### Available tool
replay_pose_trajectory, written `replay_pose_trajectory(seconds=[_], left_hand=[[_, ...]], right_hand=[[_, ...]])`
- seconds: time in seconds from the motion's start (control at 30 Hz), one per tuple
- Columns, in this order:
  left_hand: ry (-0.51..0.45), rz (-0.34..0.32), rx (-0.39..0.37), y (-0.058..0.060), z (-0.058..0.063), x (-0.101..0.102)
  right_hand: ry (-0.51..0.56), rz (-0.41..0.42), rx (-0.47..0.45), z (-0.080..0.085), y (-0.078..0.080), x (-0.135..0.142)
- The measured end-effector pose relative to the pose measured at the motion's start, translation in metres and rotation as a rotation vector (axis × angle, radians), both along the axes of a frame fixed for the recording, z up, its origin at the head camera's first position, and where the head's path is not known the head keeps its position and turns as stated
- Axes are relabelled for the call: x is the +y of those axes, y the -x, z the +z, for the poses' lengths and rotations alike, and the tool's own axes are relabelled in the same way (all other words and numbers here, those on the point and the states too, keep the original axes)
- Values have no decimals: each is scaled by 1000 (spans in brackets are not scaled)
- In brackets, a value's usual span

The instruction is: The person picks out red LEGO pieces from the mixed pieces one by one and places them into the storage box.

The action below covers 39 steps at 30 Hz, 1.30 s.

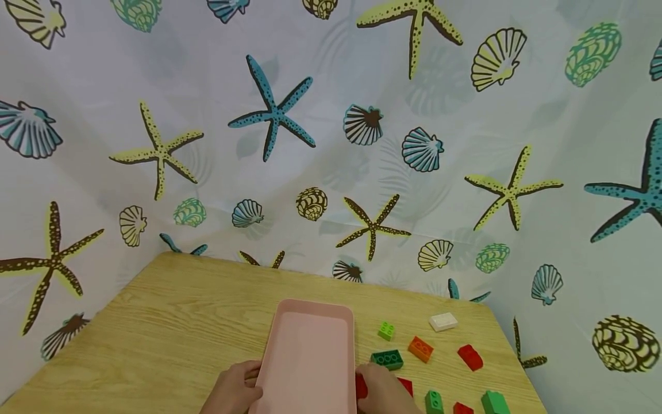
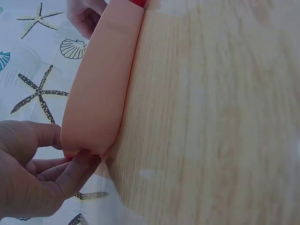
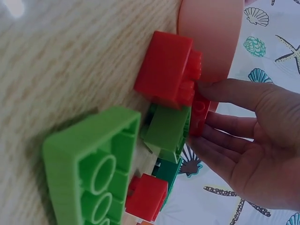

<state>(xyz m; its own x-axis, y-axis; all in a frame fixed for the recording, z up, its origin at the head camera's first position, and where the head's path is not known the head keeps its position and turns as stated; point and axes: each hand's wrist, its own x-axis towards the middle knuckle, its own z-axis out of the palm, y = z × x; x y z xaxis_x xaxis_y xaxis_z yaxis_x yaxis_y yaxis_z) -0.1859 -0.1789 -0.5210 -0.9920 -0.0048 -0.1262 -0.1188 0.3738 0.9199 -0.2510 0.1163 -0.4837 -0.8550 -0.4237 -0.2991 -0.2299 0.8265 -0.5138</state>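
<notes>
Fingers of your left hand [image 1: 233, 390] grip the pink tray [image 1: 310, 356], thumb against its wall; those of your right hand [image 1: 387, 391] pinch a red brick [image 1: 360, 388] close by the tray's right wall. Take twelve o'clock as straight away from you in the head view: the tray lies at two o'clock from your left fingers and ten o'clock from your right hand, while the pinched brick is at nine o'clock of that hand. A dark green brick [image 1: 387, 359] sits on the counter [image 1: 207, 310] at twelve o'clock from your right hand, a small green brick [image 1: 434, 402] at three.

Your right hand covers much of the pinched brick from above, and in the right wrist view a nearer red block [image 3: 164, 70] hides part of it. Another red piece [image 1: 407, 385] peeks out at two o'clock, partly hidden by that hand. The frame's lower edge cuts off your tray's near end.
</notes>
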Motion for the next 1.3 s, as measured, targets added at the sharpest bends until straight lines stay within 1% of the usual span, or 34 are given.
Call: replay_pose_trajectory(seconds=[0.1,0.23,0.4,0.47,0.67,0.87,1.03,1.3], left_hand=[[-4,-6,-2,0,0,0],[-5,-10,3,-1,0,-1],[-9,-9,17,-2,0,-1],[-8,-8,14,-2,0,-1],[8,-4,-12,0,1,0],[3,-9,-16,-1,2,0],[4,-15,-14,-2,2,-1],[7,-18,-14,0,-1,-2]], right_hand=[[13,-5,27,5,-2,3],[3,10,81,10,-2,7],[8,-26,88,18,0,10],[18,-26,115,20,0,11],[38,1,239,30,0,15],[69,17,315,35,0,14],[80,6,339,36,-3,9],[89,-16,317,39,-4,1]])
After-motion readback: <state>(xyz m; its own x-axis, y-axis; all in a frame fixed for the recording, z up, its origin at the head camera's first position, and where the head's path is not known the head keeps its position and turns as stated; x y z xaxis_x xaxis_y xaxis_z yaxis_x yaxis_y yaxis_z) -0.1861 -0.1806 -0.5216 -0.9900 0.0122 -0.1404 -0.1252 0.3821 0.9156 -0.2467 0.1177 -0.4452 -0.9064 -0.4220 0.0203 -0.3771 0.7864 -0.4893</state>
